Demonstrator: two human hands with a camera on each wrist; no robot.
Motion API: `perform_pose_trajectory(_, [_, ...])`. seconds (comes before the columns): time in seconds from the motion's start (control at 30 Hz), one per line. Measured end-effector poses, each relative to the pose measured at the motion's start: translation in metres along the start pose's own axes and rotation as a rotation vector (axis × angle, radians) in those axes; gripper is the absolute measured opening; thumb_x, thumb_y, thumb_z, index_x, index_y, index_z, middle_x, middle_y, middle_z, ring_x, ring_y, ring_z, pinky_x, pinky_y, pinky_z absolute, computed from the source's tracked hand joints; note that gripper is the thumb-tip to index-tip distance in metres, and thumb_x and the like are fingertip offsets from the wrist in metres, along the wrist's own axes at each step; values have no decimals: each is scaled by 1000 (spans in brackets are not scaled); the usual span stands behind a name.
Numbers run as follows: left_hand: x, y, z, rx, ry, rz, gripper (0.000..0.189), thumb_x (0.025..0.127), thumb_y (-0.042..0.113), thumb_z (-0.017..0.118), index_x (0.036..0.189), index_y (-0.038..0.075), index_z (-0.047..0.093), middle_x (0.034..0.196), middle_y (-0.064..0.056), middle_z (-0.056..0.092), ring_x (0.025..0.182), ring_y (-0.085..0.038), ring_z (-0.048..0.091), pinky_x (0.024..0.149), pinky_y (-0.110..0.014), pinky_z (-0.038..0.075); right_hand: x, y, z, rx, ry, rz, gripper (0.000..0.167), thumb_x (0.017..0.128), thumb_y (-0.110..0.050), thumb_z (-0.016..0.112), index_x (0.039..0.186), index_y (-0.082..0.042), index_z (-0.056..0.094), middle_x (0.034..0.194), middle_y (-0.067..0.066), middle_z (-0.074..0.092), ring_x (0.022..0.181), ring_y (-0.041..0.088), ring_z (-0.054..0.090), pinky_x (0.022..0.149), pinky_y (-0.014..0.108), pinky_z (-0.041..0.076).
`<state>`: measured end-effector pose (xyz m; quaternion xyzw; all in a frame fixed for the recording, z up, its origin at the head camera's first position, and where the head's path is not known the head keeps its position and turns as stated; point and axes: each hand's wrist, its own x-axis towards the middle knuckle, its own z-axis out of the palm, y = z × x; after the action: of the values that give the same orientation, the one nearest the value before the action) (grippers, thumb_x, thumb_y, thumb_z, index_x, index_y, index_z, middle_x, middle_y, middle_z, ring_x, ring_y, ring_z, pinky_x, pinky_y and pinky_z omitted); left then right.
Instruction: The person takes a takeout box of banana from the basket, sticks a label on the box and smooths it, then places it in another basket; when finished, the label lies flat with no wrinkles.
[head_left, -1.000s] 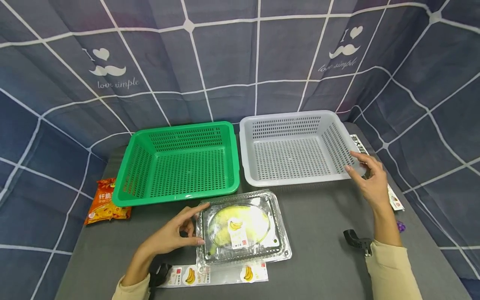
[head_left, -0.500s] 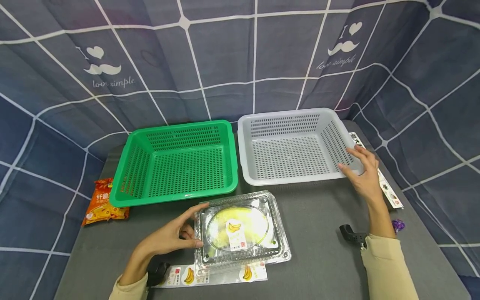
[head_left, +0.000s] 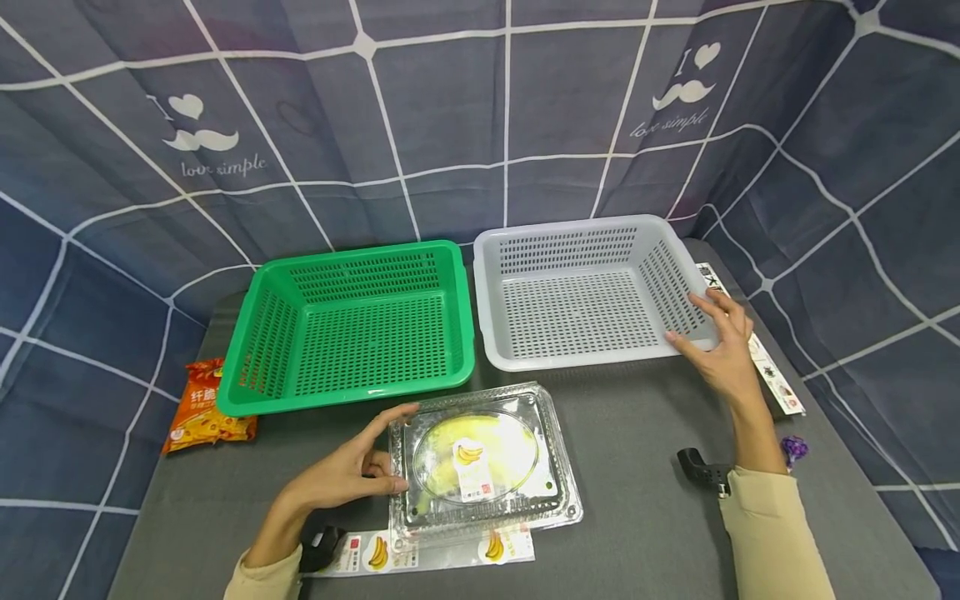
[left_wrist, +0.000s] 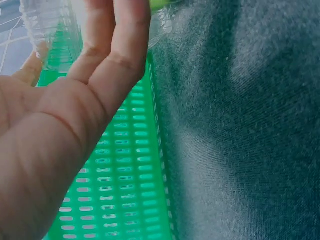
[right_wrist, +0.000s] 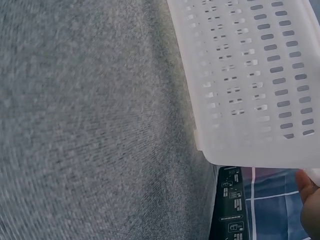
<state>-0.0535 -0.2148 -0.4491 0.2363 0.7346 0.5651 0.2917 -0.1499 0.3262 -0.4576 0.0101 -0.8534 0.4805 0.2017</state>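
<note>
A clear plastic lidded box (head_left: 517, 454) with yellow-green contents and a banana label lies in the front middle of the head view. My left hand (head_left: 337, 477) grips its left side, thumb near the front and index finger at the far corner. In the left wrist view the lower fingers (left_wrist: 122, 55) are loosely bent beside the box's clear wall (left_wrist: 45, 30). Farther right, my right hand (head_left: 726, 354) holds the front right corner of a white basket (head_left: 577, 362). Only a bit of that hand shows at the edge of the right wrist view, next to the basket's rim (right_wrist: 260, 159).
A green basket (head_left: 360, 402) stands left of the white one. An orange snack bag (head_left: 202, 408) lies beside it. Banana stickers (head_left: 378, 552) lie partly under the clear box. A printed package (head_left: 776, 379) and a small purple item (head_left: 793, 450) are at right.
My right hand has slid a little left along the corner of the white basket. The left hand stays on the clear box. The whole head view has shifted slightly.
</note>
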Motion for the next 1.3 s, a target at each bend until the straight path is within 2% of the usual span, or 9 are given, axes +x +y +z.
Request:
perform_pose_trajectory(0.23, [3, -5, 4, -97, -13, 62, 92, 91, 2, 67, 158, 21, 7, 149, -21, 16, 59, -1, 50, 47, -23, 42, 0, -1, 0, -20, -14, 16, 74, 74, -5, 82, 142, -7, 51, 155, 14, 30, 134, 26, 20, 108, 47, 15])
perform_pose_trajectory(0.37, [4, -6, 9, -99, 28, 90, 89, 91, -1, 65, 158, 19, 9, 156, -17, 10, 54, 1, 42, 44, -23, 39, 0, -1, 0, -25, -19, 9, 74, 76, -5, 81, 142, -8, 50, 155, 15, 30, 134, 27, 19, 107, 47, 15])
perform_pose_trajectory(0.63, [-6, 6, 10, -64, 88, 66, 89, 89, 1, 67, 158, 18, 14, 160, -11, 12, 55, 1, 39, 44, -25, 41, -3, 2, -1, -18, -25, -20, 70, 77, -5, 80, 141, -9, 52, 155, 12, 32, 133, 26, 22, 106, 45, 15])
perform_pose_trajectory(0.87, [-13, 17, 8, -115, 50, 128, 90, 88, -10, 61, 158, 14, 9, 157, 0, 21, 54, -4, 41, 43, -30, 40, -3, 1, -2, -33, -31, -11, 70, 79, -7, 79, 143, -11, 51, 156, 9, 31, 132, 23, 21, 105, 44, 16])
perform_pose_trajectory(1.0, [-15, 22, 5, -130, 30, 142, 90, 89, -13, 59, 158, 13, 8, 144, 6, 40, 51, -8, 38, 42, -32, 38, -3, 2, -2, -43, -32, -12, 69, 79, -8, 79, 143, -11, 51, 156, 9, 31, 131, 21, 22, 104, 43, 17])
perform_pose_trajectory(1.07, [-16, 25, 4, -134, 20, 155, 90, 89, -14, 58, 158, 11, 7, 112, 5, 59, 48, -13, 35, 41, -31, 37, -2, 2, -2, -46, -37, -12, 69, 80, -8, 78, 143, -11, 50, 157, 9, 31, 131, 21, 21, 104, 44, 17])
perform_pose_trajectory(1.13, [-16, 30, 2, -139, 7, 177, 89, 89, -15, 57, 158, 10, 6, 82, 0, 55, 46, -18, 32, 41, -30, 36, -2, 1, -2, -48, -45, -10, 69, 81, -10, 78, 144, -11, 49, 157, 8, 30, 131, 21, 21, 104, 45, 17])
perform_pose_trajectory(1.2, [-16, 36, -1, -127, -1, 200, 89, 89, -16, 56, 158, 8, 5, 55, -4, 33, 44, -20, 29, 42, -27, 37, -3, 1, -2, -50, -51, -6, 69, 81, -10, 78, 144, -11, 49, 158, 8, 29, 131, 22, 20, 104, 46, 17])
perform_pose_trajectory(1.3, [-14, 45, -6, -124, -31, 251, 88, 89, -17, 55, 157, 6, 4, 66, -10, 45, 45, -20, 29, 44, -29, 38, -3, 0, -3, -52, -55, -2, 70, 82, -11, 78, 145, -11, 48, 158, 9, 28, 131, 23, 20, 104, 47, 17])
